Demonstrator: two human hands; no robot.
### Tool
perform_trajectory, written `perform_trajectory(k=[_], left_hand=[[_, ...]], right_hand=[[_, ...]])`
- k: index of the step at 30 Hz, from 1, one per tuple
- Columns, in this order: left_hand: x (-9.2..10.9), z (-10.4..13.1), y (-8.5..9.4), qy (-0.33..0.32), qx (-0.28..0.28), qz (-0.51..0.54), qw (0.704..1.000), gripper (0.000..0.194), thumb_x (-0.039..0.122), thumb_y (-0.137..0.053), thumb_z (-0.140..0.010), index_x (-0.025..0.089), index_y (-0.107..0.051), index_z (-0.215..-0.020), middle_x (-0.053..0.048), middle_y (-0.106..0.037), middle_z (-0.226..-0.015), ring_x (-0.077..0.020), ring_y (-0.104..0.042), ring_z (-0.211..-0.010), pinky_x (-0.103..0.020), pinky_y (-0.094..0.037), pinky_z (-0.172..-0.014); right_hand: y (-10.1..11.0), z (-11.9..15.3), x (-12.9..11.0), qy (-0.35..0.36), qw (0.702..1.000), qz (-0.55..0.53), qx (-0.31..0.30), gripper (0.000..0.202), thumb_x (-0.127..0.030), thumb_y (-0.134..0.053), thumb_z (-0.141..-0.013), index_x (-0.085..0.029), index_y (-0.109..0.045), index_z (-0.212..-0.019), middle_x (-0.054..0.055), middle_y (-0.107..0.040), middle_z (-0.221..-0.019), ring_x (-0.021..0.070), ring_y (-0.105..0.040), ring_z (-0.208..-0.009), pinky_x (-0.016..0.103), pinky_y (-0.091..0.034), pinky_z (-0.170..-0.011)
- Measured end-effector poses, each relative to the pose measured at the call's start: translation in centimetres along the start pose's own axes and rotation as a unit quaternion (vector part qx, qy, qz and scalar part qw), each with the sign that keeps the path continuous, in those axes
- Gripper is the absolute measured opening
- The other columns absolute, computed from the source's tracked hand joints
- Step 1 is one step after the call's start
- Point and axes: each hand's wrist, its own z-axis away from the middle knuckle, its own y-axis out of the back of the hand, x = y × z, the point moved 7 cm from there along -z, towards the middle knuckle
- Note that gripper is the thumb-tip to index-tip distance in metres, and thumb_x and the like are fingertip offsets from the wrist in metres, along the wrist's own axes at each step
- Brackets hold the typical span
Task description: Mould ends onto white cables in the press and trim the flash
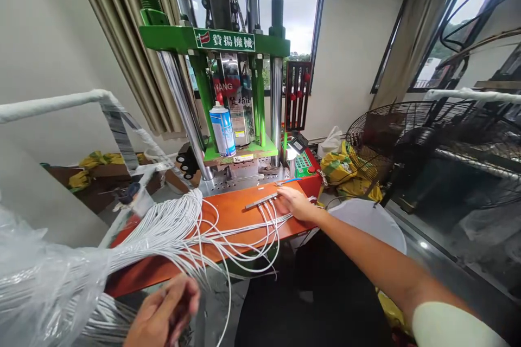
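My right hand (296, 204) reaches across the orange board (234, 203), its fingers pressed together at the right end of a narrow metal bar (260, 201). What lies under those fingertips is hidden. Several white cables (277, 238) have their ends at the bar and loop down toward the board's front edge. A large bundle of white cables (163, 227) spreads over the board's left part. Low in the view, in front of the bundle, my left hand (165, 309) has its fingers curled in; whether they hold anything cannot be made out. A blue thin tool (290, 180) lies just behind the bar.
Behind the board stands a green press (215, 40) with steel columns; a blue-white spray can (222, 131) stands on its lower plate. A red control box (307, 168) is to the right. Plastic wrap (52, 293) covers the bundle at left. A black fan (391, 146) stands right.
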Motion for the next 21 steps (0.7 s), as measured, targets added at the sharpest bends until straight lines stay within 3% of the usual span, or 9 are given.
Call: perform_trajectory(k=[3,5,8,11,16,18,21], left_hand=[[3.7,-2.0,-10.4,0.010,-0.158,0.057,0.986,0.049,0.065,-0.077,-0.084,0.018,-0.063,-0.079,0.002,-0.055,-0.063,-0.0017,-0.026,-0.041,-0.014,-0.019,-0.039],[5.6,-5.2,-15.2,-0.072,-0.117,0.087,0.987,0.056,0.069,-0.081,-0.075,0.018,-0.061,-0.087,0.002,-0.056,-0.071,-0.0023,-0.033,-0.044,-0.014,-0.023,-0.039],[5.4,-10.2,-20.6,-0.114,-0.089,0.052,0.988,0.058,0.071,-0.074,-0.077,0.016,-0.062,-0.087,-0.001,-0.060,-0.074,-0.0071,-0.051,-0.052,-0.016,-0.039,-0.044],[4.1,-13.8,-22.6,-0.126,-0.079,-0.035,0.988,0.044,0.058,-0.072,-0.085,0.014,-0.065,-0.085,0.000,-0.059,-0.063,-0.0112,-0.056,-0.048,-0.022,-0.048,-0.046],[2.6,-15.7,-22.6,-0.108,-0.070,-0.222,0.967,0.026,0.027,-0.061,-0.098,0.014,-0.062,-0.121,0.000,-0.069,-0.066,-0.0170,-0.066,-0.047,-0.025,-0.051,-0.046],[2.9,-16.0,-22.6,-0.107,-0.048,-0.310,0.944,0.017,0.022,-0.058,-0.100,0.016,-0.064,-0.114,-0.004,-0.073,-0.074,-0.0181,-0.071,-0.057,-0.027,-0.055,-0.055],[4.0,-16.4,-23.1,-0.122,-0.004,-0.438,0.891,0.010,0.020,-0.060,-0.099,0.017,-0.069,-0.102,-0.014,-0.078,-0.096,-0.0265,-0.077,-0.091,-0.036,-0.058,-0.083]], right_hand=[[-1.4,-2.6,-0.2,-0.003,1.000,0.020,-0.007,0.036,-0.039,-0.067,-0.103,-0.019,-0.064,-0.134,0.011,-0.061,-0.142,0.0280,-0.062,-0.126,0.053,-0.053,-0.107],[-1.8,-3.2,-0.2,-0.014,0.999,0.036,-0.007,0.033,-0.039,-0.066,-0.104,-0.019,-0.065,-0.130,0.010,-0.064,-0.135,0.0254,-0.065,-0.118,0.049,-0.057,-0.101],[-1.9,-2.6,0.0,-0.031,0.998,0.052,0.003,0.031,-0.039,-0.066,-0.104,-0.019,-0.066,-0.127,0.010,-0.066,-0.130,0.0233,-0.067,-0.111,0.045,-0.059,-0.096],[-1.9,-1.5,0.1,-0.036,0.998,0.047,0.015,0.028,-0.038,-0.065,-0.104,-0.018,-0.067,-0.123,0.009,-0.068,-0.124,0.0219,-0.068,-0.107,0.043,-0.059,-0.094],[-1.8,-0.6,0.6,-0.043,0.998,0.003,0.039,0.022,-0.037,-0.064,-0.105,-0.016,-0.068,-0.110,0.006,-0.069,-0.110,0.0194,-0.067,-0.098,0.040,-0.058,-0.090],[-1.7,-0.6,0.8,-0.046,0.998,-0.017,0.046,0.020,-0.035,-0.062,-0.106,-0.016,-0.068,-0.104,0.004,-0.069,-0.105,0.0184,-0.066,-0.095,0.038,-0.056,-0.088],[-1.5,-0.6,0.8,-0.042,0.997,-0.044,0.055,0.020,-0.031,-0.057,-0.107,-0.017,-0.067,-0.098,0.004,-0.067,-0.100,0.0184,-0.063,-0.093,0.036,-0.053,-0.087]])
